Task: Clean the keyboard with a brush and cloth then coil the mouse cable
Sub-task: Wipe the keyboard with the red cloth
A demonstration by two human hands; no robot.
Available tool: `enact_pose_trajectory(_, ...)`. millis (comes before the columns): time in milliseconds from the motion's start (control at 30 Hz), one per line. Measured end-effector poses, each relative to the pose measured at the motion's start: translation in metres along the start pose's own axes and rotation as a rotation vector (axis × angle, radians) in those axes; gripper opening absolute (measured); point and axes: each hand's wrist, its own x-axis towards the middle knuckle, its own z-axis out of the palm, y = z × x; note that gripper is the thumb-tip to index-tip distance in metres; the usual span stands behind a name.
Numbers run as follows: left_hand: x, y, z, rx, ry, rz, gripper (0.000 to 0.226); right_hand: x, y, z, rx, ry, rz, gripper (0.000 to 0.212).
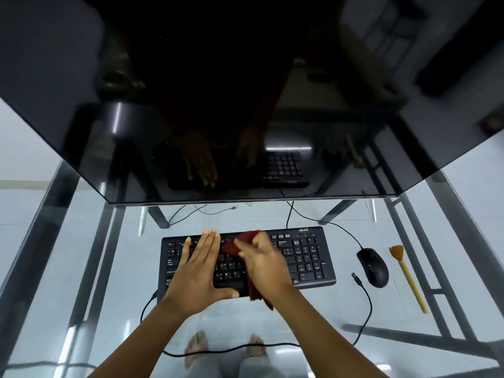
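**Dark red cloth over a black keyboard**

The cloth [240, 242] bunched in the right hand [264, 264] is a deep, plain wine red with no pattern. Under that grip the keyboard [305, 257] is matt black with small white legends and a pale logo at its far right corner. To the right of the grip the mouse [373, 267] is black all over, and so is its cable [365, 304]. Further right, the brush [407, 276] has a pale yellow handle and a rusty orange tuft. Beyond the grip the monitor [245, 105] is glossy black. The table [90, 268] is clear glass on grey metal rails, with pale blue-grey tiles showing through. Nearer than the grip, the trousers [245, 366] are light grey.
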Motion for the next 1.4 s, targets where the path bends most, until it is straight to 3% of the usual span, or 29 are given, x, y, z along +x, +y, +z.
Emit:
enact_pose_trajectory(100, -0.001, 0.000, 0.001, -0.001, -0.004, -0.006, 0.128, -0.001, -0.018, 0.006, 0.019, 0.029, 0.008, 0.032)
enact_pose_trajectory(167, -0.001, -0.001, 0.001, -0.019, -0.014, -0.009, 0.127, -0.012, -0.035, 0.009, 0.053, -0.106, -0.160, 0.036)
enact_pose_trajectory(233, -0.001, 0.000, -0.001, -0.019, -0.030, -0.012, 0.129, -0.009, -0.025, -0.002, -0.010, -0.092, -0.208, 0.034)
enact_pose_trajectory(400, -0.001, 0.000, -0.003, 0.048, -0.059, -0.019, 0.126, 0.024, 0.030, -0.043, -0.177, 0.018, 0.254, 0.032)
enact_pose_trajectory(567, 0.000, -0.001, -0.004, 0.052, -0.102, -0.020, 0.125, 0.009, 0.022, -0.021, -0.063, -0.143, -0.134, 0.038)
enact_pose_trajectory(733, -0.001, -0.002, -0.001, 0.063, -0.091, -0.027, 0.125, 0.002, 0.072, -0.068, -0.182, 0.073, 0.433, 0.032)
enact_pose_trajectory(800, -0.001, -0.002, -0.001, 0.067, -0.096, -0.034, 0.125, -0.010, 0.056, -0.067, -0.075, 0.048, 0.375, 0.029)
enact_pose_trajectory(867, 0.000, -0.002, 0.000, 0.071, -0.097, -0.029, 0.125, -0.025, 0.035, -0.057, 0.042, -0.084, 0.217, 0.040)
enact_pose_trajectory(933, 0.000, -0.003, 0.001, 0.078, -0.090, -0.024, 0.125, -0.034, 0.035, -0.053, -0.063, -0.141, 0.071, 0.034)
enact_pose_trajectory(1000, 0.000, -0.003, 0.001, 0.087, -0.087, -0.020, 0.125, -0.032, 0.053, -0.064, -0.040, -0.049, 0.218, 0.030)
enact_pose_trajectory(1100, 0.000, 0.004, 0.000, 0.056, -0.063, -0.046, 0.124, -0.030, 0.086, -0.092, 0.167, 0.197, 0.482, 0.026)
enact_pose_trajectory(1200, 0.010, 0.033, 0.001, -0.025, 0.040, -0.074, 0.108, -0.039, 0.121, -0.119, 0.610, 0.280, 0.651, 0.024)
enact_pose_trajectory(1300, 0.034, 0.089, 0.000, -0.130, 0.118, -0.080, 0.093, -0.054, 0.138, -0.147, 1.107, 0.323, 0.705, 0.023)
enact_pose_trajectory(1400, 0.064, 0.159, 0.002, -0.233, 0.109, -0.004, 0.083, -0.069, 0.165, -0.178, 1.289, 0.328, 0.693, 0.027)
